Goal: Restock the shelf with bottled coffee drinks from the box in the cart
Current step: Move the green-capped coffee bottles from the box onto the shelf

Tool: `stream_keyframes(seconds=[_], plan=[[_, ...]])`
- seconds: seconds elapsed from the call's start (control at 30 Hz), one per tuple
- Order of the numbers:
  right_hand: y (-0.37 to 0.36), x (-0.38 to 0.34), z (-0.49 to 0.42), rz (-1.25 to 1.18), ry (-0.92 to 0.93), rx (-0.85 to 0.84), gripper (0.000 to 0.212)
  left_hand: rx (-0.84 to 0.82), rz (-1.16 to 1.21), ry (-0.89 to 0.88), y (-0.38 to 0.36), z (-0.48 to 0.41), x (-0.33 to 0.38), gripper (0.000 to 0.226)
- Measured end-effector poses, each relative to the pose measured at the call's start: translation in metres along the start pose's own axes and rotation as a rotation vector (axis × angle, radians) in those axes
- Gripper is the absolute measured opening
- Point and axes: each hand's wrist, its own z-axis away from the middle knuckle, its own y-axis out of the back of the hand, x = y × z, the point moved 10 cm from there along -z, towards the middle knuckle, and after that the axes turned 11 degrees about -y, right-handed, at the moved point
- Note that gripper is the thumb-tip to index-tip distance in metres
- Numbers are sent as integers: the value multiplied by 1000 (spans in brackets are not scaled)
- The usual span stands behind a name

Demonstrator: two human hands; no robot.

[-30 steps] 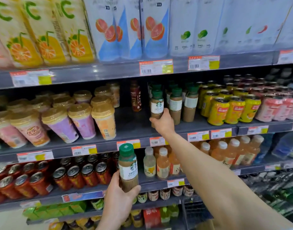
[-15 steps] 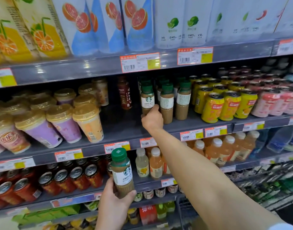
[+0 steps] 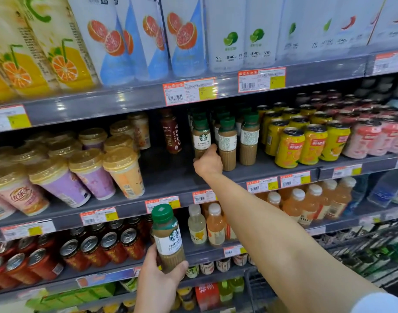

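My right hand [image 3: 208, 162] reaches deep onto the middle shelf [image 3: 166, 177] and grips the base of a green-capped caffe latte bottle [image 3: 201, 137] standing upright there. Beside that bottle stand other coffee bottles [image 3: 227, 143] of the same kind, in rows running back. My left hand [image 3: 158, 277] holds a second latte bottle [image 3: 167, 237] upright, low in front of the lower shelves. The box is not in view.
A dark Costa bottle [image 3: 172, 132] stands left of the lattes, with bare shelf in front of it. Capped milk tea cups [image 3: 123, 170] fill the left, yellow cans [image 3: 289, 146] the right. Tall cartons line the shelf above. The cart's wire rim [image 3: 253, 288] shows bottom right.
My right hand pushed its bottle further back on the shelf next to the other lattes. My left hand kept its bottle low. The camera moved closer.
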Motion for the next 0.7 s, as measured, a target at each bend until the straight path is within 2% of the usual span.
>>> stream_keyframes(seconds=[0.27, 0.4, 0.5, 0.6, 0.7], plan=[[7, 3, 16, -30, -7, -22, 58, -32, 47, -62, -11, -2, 13, 70], [12, 2, 46, 4, 94, -35, 50, -34, 55, -83, -15, -7, 21, 68], [16, 4, 76, -13, 228, -109, 46, -22, 49, -112, -17, -15, 33, 66], [24, 19, 104, -85, 292, -192, 32, -21, 56, -153, -22, -23, 47, 59], [26, 46, 131, -210, 264, -331, 41, -34, 50, -177, -34, -28, 58, 51]])
